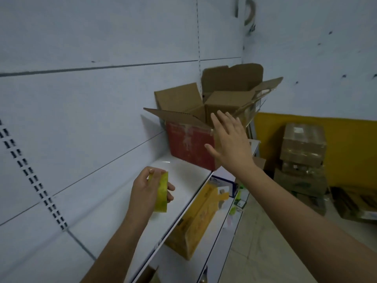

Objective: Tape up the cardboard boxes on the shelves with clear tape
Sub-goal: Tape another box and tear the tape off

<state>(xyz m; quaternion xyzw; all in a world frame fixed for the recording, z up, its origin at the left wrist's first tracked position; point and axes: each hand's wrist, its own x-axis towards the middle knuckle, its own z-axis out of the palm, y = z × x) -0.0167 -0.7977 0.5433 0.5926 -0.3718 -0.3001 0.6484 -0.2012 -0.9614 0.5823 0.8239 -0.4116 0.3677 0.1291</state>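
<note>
a pale panelled wall backs a run of white metal shelves (183,180), with a yellow-painted wall (346,150) and a floor stack of wrapped cartons (302,152) off to the right. in the head view, the only one here, an open cardboard box (189,144) with a worn red side stands at the far end of the upper shelf, pushed back close to the wall panel. its flaps (175,116) stick up and outward, so the top is unsealed and would need folding shut before any tape can go across; a strip of old clear tape seems to hang from the right flap, though that part is hard to read. the left hand (146,190) is held low over the bare shelf, fingers and thumb curled round a roll of clear tape (161,193) that looks yellowish on edge, likely kept out of the way and ready while the other hand works. the right hand (230,144) is stretched out flat, fingers straight and slightly spread, holding nothing; it sits at the box's near right corner, just below the flaps, and whether the palm actually touches the cardboard cannot be told. on the shelf below lies a yellow carton (195,219) on its side, with a white and blue package (224,184) behind it.
</note>
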